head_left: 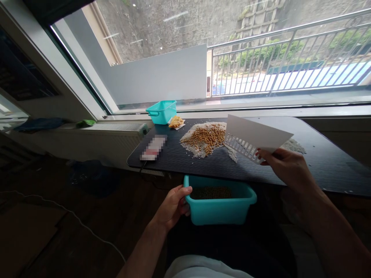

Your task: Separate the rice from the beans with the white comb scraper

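My left hand (pixel 176 203) grips the left end of a turquoise plastic bin (pixel 222 211), its thumb over the rim. Small dark greenish grains (pixel 213 192) lie inside the bin, which is just below the table's near edge. Above the tabletop, my right hand (pixel 282 160) pinches a white card (pixel 257 135) with a row of slots along its lower edge. Left of the card, a spread pile of golden-brown beans (pixel 207 137) lies mixed with white rice-like grains (pixel 199 151). More white grains (pixel 294 146) show partly behind the card and my right hand.
The dark table (pixel 174 154) stands against a window. Near its far left corner are a second turquoise bin (pixel 164 112) and a yellowish food-like piece (pixel 176 122) on white paper. A blurred-out flat object (pixel 153 148) with a cable lies at the left. A radiator (pixel 116 133) is beyond.
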Motion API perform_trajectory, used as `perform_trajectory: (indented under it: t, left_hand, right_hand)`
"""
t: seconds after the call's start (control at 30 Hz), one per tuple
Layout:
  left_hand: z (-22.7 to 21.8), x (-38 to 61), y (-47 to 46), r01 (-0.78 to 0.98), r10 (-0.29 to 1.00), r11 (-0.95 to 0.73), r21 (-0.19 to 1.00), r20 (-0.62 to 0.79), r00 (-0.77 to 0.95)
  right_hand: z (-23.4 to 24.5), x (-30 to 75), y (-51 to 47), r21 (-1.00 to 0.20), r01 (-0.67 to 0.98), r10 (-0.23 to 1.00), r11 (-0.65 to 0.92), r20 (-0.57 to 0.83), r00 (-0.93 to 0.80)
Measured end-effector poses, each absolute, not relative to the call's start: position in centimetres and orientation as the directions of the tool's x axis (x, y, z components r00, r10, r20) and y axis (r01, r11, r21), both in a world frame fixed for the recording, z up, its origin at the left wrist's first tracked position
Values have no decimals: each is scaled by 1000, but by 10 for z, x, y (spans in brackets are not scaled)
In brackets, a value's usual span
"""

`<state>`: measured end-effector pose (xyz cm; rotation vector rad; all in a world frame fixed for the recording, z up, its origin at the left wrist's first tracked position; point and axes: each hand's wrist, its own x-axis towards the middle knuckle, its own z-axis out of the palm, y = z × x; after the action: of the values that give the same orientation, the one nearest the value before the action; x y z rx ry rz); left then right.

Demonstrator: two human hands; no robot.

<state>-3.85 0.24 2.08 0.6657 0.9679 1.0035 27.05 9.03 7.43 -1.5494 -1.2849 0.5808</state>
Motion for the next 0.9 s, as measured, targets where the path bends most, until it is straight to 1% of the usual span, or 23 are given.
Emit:
perform_trajectory:
  t: [0.1, 0.2, 0.33, 0.6, 0.77, 0.9]
  left_hand:
    - [21, -38, 2, -394, 913, 406, 825, -351, 207]
    - [21, -38, 2, -399, 914, 405, 823, -348, 210]
    - [22, -37, 2, -398, 912, 411, 820, -359, 200]
    - [23, -36, 2, -407, 907, 422, 810, -377, 188]
    - [23, -36, 3, -405, 904, 426, 809, -381, 192]
    - [25, -36, 2, -403, 905, 426, 810, -380, 193]
  right_hand:
    - [78, 269, 100, -876, 477, 931, 69, 228, 284]
    - [82, 265, 109, -871, 489, 943, 43, 197, 267]
    - [82, 261, 113, -884, 465, 956, 52, 180, 234]
    - [71, 265, 105, -911, 389, 977, 141, 192, 97]
    - [69, 266, 114, -892, 422, 959, 161, 242, 146]
    - [65, 260, 122, -911, 389, 970, 136, 202, 133]
